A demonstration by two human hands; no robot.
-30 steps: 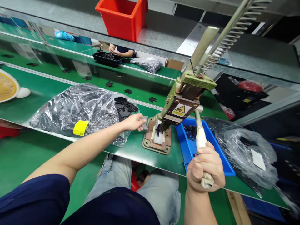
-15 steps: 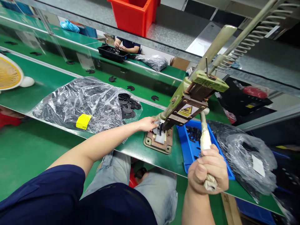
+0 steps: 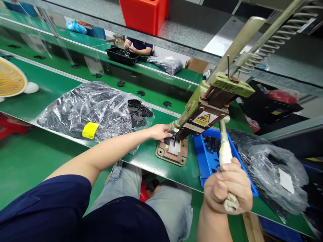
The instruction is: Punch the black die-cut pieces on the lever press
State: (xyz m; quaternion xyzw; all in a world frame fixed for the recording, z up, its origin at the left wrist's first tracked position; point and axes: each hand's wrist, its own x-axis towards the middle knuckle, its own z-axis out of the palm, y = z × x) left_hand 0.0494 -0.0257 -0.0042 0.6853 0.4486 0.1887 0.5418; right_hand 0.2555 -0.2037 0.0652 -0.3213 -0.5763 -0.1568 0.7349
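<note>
A green hand press stands on the bench, leaning to the right in view. My left hand is at its base plate, closed on a curved flat black piece under the press head. A pale pad lies on the base just beside the piece. My right hand is wrapped round the tape-covered lever of the press. Behind the lever sits a blue tray holding black parts.
Left of the press lies a clear bag of curved black pieces. More pieces lie spaced along the green belt. A plastic bag rests at right, a red bin on the shelf above. Another person's hands work across the line.
The black piece in my left hand now shows its dark face, where it looked greyer before. My right hand stays on the lever. The view has shifted slightly.
</note>
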